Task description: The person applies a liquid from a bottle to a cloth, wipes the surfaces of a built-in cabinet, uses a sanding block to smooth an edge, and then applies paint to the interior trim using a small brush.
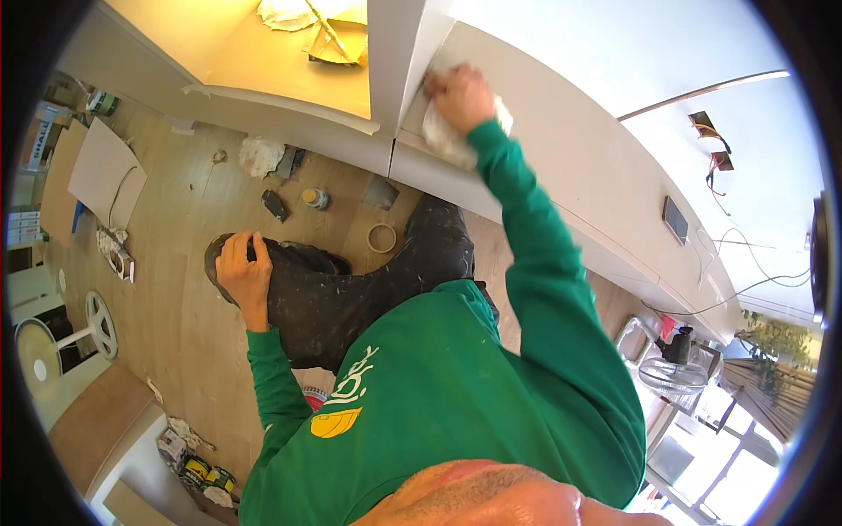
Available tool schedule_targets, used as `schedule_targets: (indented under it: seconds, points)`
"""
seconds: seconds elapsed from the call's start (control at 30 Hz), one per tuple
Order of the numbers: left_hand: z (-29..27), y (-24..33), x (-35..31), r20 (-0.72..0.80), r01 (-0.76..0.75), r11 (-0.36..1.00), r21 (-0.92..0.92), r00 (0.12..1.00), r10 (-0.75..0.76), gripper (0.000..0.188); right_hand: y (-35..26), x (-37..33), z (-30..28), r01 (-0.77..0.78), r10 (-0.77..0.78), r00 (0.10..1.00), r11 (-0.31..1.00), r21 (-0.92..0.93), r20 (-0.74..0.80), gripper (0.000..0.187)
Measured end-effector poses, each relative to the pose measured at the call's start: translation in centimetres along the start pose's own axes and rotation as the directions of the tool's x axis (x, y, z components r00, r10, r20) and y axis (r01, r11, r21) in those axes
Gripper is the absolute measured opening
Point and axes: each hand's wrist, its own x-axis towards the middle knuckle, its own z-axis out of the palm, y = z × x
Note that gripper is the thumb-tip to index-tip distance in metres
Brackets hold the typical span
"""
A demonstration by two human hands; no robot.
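My right hand (463, 96) reaches out, its fingers closed on a crumpled white cloth (445, 140). The cloth is pressed against the beige top (535, 114) of a long low cabinet, close to an upright panel (410, 61). My left hand (246, 270) lies over my bent knee, fingers stretched out along the dark, paint-flecked trousers (351, 307). It holds nothing. Green sleeves cover both arms.
A yellow-lit niche (263, 53) holds a scoop-like tray (340, 42). On the wooden floor lie a tape roll (381, 238), a small jar (316, 199), and crumpled plastic (261, 156). A phone (674, 219) rests on the cabinet; wires (715, 158) hang from the wall. A fan (674, 375) stands right.
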Motion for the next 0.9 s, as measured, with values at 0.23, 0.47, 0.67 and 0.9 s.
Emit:
schedule_targets:
  seconds: [0.23,0.47,0.67,0.9]
  points:
    - [-0.6,-0.2,-0.2,-0.006,-0.004,1.000,-0.019,1.000,0.004,0.011,-9.3,-13.9,-4.1,0.110,-0.234,0.946,0.882,0.459,0.223,0.016]
    - [-0.9,-1.1,-1.5,-0.018,0.016,1.000,-0.022,1.000,-0.016,0.011,-3.7,-12.6,-8.2,0.008,-0.009,1.000,0.921,0.389,0.002,0.017]
    - [-1.4,1.1,-0.4,0.012,0.127,0.965,-0.228,0.992,-0.128,0.010,-3.1,-15.6,-10.3,-0.167,0.137,0.985,0.904,0.394,0.103,0.018]
    - [4.8,11.7,1.5,0.641,0.659,0.052,-0.750,0.745,-0.183,0.020,-4.0,-20.5,-7.9,-0.302,0.202,0.950,0.790,0.534,0.239,0.020]
